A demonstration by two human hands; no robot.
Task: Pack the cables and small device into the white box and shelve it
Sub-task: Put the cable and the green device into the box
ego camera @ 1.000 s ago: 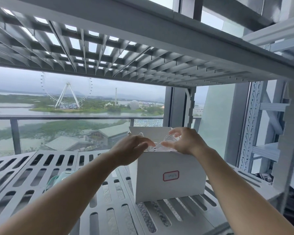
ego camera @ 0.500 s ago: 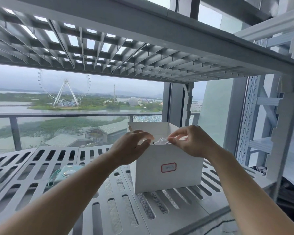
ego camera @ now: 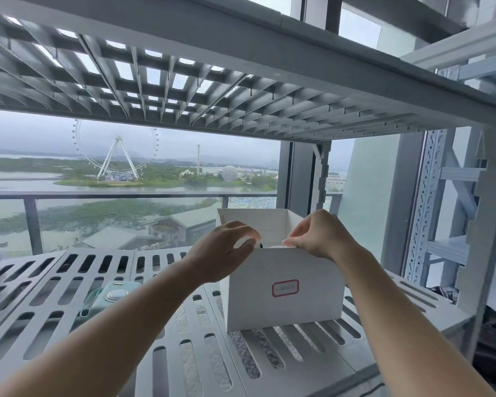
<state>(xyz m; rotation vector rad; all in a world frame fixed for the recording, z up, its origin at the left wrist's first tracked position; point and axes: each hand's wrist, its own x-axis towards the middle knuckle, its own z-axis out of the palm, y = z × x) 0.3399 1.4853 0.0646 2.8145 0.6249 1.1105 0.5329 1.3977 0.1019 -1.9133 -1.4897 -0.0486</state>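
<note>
Both forearms are reaching in from the near edge of the slatted shelf [ego camera: 184, 353], and the white box [ego camera: 284, 290] is sitting on it toward the right side, set back a bit from the front edge, red-bordered label [ego camera: 285, 288] facing me. The left hand [ego camera: 224, 250] is hovering at the box's left top corner with fingers curled in toward the thumb, seemingly pinching something small and pale, though I honestly can't tell if it's a cable or the box's edge. The right hand [ego camera: 318, 236] is sitting over the front rim near the right, fingertips pinched together on the rim or on whatever's just behind it.

My take on doing this bit well: they're tucking the cables down, so it's worth pushing the loops fully below the rim, keeping one hand steadying the front wall since thin card flexes, and checking nothing is sticking up before folding the back flap [ego camera: 252, 222] over.

The teal gadget [ego camera: 109, 299] is lying left of the box, near but not touching, partly blocked by the left arm. Probably the small device, not packed yet.

What's hard to see: the box's inside is almost totally hidden by the front wall, just a sliver of something white and a dark spot at the rim. The label's writing is unreadable. Something white and fuzzy is getting cut off at the far left edge.
</note>
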